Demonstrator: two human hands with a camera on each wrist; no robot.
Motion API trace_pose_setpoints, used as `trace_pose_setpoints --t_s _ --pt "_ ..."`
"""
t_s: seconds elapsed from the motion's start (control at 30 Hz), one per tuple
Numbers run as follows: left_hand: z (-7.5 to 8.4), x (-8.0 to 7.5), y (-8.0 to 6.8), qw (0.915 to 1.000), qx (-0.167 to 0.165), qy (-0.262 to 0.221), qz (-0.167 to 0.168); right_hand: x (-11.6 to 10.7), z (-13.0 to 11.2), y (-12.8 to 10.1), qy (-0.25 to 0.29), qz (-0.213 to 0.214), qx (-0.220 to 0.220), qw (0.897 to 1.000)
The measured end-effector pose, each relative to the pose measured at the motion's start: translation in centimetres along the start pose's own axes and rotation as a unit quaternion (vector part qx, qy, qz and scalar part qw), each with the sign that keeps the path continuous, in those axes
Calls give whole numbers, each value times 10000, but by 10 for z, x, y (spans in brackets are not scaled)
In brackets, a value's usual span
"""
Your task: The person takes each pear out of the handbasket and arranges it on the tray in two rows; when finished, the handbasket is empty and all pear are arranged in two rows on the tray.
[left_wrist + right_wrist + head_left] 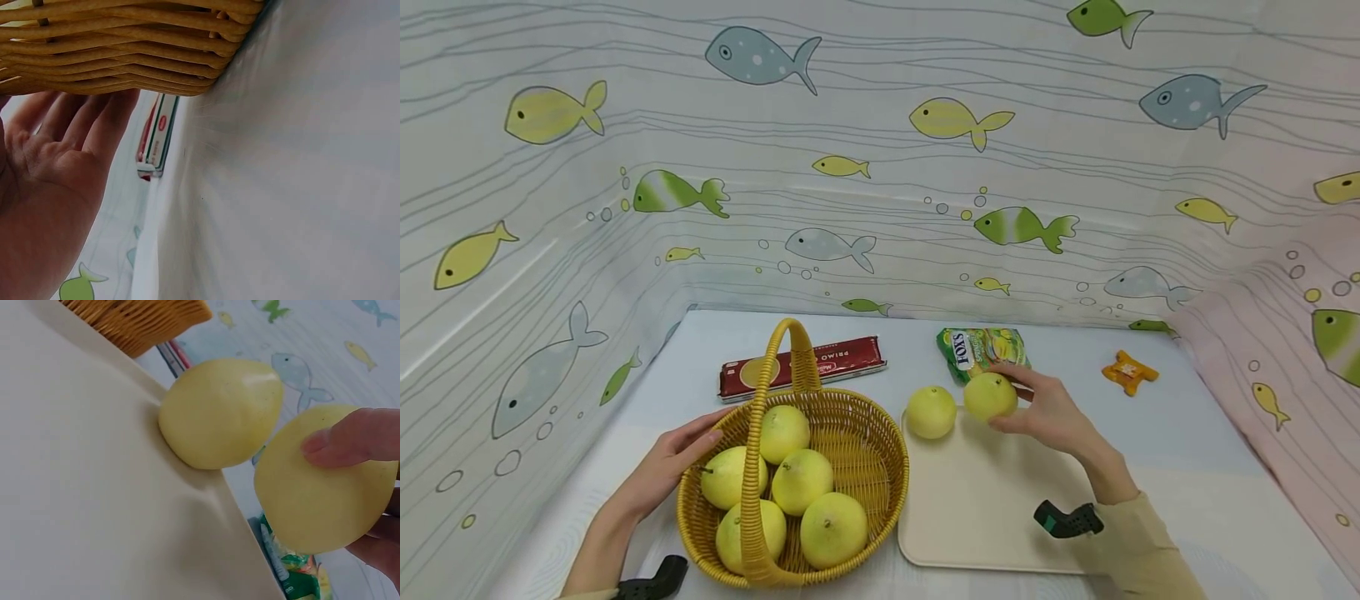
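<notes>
In my right hand (pixel 1052 410) I hold a pale yellow pear (pixel 322 487), thumb on one side and fingers on the other. It hangs over the back edge of the cream tray (pixel 977 517), its shadow apart from it in the right wrist view. Just left of it, another yellow pear (pixel 932 412) sits at the tray's back left corner. My left hand (pixel 658 471) rests against the left side of a woven wicker basket (pixel 880 450); its fingers look straight in the left wrist view. Several pears (pixel 833 530) lie inside the basket, under its tall handle.
Behind the basket lies a red biscuit packet (pixel 820 367). A green Fox's sweet bag (pixel 962 354) is behind the tray, near my right hand. Farther right is a small orange packet (pixel 1129 372). Fish-printed sheeting (pixel 865 250) walls the back and sides.
</notes>
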State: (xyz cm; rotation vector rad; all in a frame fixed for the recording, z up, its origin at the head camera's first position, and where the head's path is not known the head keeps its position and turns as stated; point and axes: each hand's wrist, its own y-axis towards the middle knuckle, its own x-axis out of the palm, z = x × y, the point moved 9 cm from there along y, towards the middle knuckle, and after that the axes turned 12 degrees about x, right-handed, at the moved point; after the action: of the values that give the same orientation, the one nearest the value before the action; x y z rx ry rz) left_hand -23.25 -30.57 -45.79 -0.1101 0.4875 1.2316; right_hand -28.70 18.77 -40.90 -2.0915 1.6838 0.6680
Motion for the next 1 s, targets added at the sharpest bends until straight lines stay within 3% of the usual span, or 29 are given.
trace_pose_setpoints --t_s 0.37,1.0 --pt "1 -1 0 10000 17 -20 31 9 15 5 -10 -124 61 9999" --pt "7 2 1 9999 134 -88 -7 19 21 5 67 -437 218 9988"
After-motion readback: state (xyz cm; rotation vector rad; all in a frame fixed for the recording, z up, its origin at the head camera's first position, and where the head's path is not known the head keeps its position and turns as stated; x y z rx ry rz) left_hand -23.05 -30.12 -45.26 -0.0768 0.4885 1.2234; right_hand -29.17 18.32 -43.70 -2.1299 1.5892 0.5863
